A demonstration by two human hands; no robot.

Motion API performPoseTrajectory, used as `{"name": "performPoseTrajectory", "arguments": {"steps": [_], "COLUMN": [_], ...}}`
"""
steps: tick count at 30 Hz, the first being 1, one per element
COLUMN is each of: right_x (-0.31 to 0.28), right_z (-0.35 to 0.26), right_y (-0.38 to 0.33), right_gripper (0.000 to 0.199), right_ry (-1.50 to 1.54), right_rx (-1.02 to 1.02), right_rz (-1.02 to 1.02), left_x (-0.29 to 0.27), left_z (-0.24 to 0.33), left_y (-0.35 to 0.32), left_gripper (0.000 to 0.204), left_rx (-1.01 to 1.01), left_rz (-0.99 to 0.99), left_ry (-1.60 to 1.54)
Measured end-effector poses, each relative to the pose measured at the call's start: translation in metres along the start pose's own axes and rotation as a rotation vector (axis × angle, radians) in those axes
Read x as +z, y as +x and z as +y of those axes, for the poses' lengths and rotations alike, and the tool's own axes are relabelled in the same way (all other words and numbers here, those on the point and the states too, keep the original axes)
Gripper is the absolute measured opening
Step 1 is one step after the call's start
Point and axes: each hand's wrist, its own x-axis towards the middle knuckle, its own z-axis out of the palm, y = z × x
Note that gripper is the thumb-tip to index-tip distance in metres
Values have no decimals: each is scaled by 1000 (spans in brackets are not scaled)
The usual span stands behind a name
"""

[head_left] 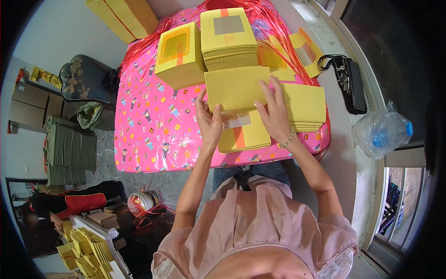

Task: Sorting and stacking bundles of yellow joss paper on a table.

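Observation:
A plain yellow paper stack (pixel 237 88) is raised, tilted toward me, above the pink table. My left hand (pixel 210 124) grips its lower left corner, with the thumb in front and the other fingers partly behind. My right hand (pixel 275 114) is at its right edge, fingers stretched and apart. Just below lies another yellow paper stack (pixel 255 138), with a silvery patch and an orange stripe. To the right of my right hand sits a fanned pile of yellow paper (pixel 304 104). Whether the raised piece is one sheet or several, I cannot tell.
Two tall yellow paper blocks (pixel 229 44) stand behind my hands on the pink patterned tablecloth (pixel 144 121). Red strings (pixel 283 35) trail over the far right. A black pouch (pixel 350 86) and plastic-wrapped bottle (pixel 383 132) lie on the right ledge. Another person (pixel 83 200) bends over at lower left.

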Motion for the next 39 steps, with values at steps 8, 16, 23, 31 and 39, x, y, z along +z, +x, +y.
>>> {"name": "performPoseTrajectory", "arguments": {"steps": [8, 16, 23, 31, 39], "right_x": [-46, -98, -99, -84, -87], "right_z": [15, 78, 140, 172, 153], "right_y": [-24, -50, -79, -92, -86], "right_gripper": [58, 52, 49, 47, 52], "right_ry": [333, 96, -62, 125, -127], "right_rx": [320, 356, 408, 491, 434], "right_rz": [150, 145, 69, 38, 9], "left_x": [42, 101, 135, 144, 147], "left_z": [13, 12, -8, -27, -20], "left_y": [-19, -5, 2, -3, -10], "left_gripper": [55, 61, 73, 71, 71], "left_rx": [25, -194, -177, -191, -162], "left_rz": [-143, -504, -680, -684, -684], "left_ry": [-184, 33, 475, 511, 604]}}
